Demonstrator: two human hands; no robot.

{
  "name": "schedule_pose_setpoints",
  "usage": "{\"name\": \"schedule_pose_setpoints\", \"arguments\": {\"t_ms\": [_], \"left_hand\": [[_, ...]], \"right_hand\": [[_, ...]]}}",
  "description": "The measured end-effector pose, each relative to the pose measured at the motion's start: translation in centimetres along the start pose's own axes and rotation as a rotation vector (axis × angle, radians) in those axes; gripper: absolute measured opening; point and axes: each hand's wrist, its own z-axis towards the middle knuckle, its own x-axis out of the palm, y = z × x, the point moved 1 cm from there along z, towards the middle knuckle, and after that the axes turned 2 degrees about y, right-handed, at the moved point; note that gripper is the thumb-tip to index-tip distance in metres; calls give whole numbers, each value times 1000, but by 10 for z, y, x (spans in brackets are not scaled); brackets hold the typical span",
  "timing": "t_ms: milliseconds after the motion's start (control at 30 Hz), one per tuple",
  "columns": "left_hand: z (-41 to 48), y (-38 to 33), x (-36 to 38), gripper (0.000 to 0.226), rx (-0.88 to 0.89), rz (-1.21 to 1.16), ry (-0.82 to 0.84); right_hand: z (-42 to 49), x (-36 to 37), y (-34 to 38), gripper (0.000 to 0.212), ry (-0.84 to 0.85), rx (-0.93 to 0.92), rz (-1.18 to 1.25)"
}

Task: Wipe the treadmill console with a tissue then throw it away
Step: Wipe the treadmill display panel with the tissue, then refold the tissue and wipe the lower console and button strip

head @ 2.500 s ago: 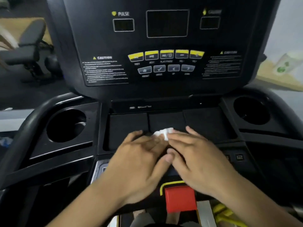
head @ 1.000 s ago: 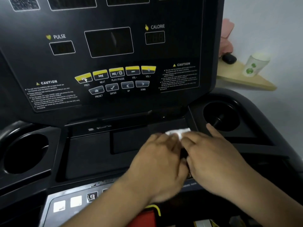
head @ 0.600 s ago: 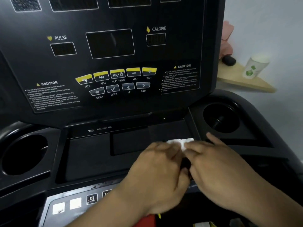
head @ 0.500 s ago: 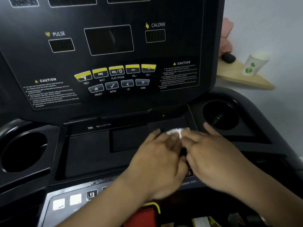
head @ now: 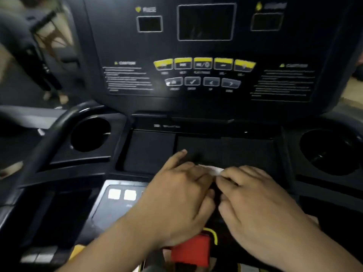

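Both hands lie palm-down on the shallow black tray (head: 149, 154) at the foot of the treadmill console (head: 206, 55), pressed side by side. The left hand (head: 176, 197) and the right hand (head: 261, 205) pin a white tissue (head: 211, 169) flat under their fingertips; only a thin strip of it shows between and just beyond the fingers. Each grip is a flat press on the tissue, fingers extended and close together, not curled round it. The left cup holder (head: 90, 134) looks dark and hollow. The right cup holder (head: 330, 152) seems to have some dim ridge or fitting at its bottom, though the blur makes that uncertain. A red block (head: 191, 250) sits just below the wrists, near a yellow cord (head: 213, 235).
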Motion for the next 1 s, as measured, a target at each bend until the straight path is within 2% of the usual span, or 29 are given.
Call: {"name": "schedule_pose_setpoints", "arguments": {"t_ms": [200,400,567,833,1000], "left_hand": [[-51,47,-6,48,-220,192,-39],[-83,98,-9,50,-208,255,-158],[-89,130,-6,59,-89,19,-192],[-83,155,-7,57,68,-74,-228],[-86,168,-14,44,56,-237,-303]], "right_hand": [[41,12,60,58,30,-203,-36],[74,26,109,54,11,-281,6],[84,27,135,34,69,-158,55],[77,28,155,37,91,30,185],[80,23,167,43,27,65,205]]}}
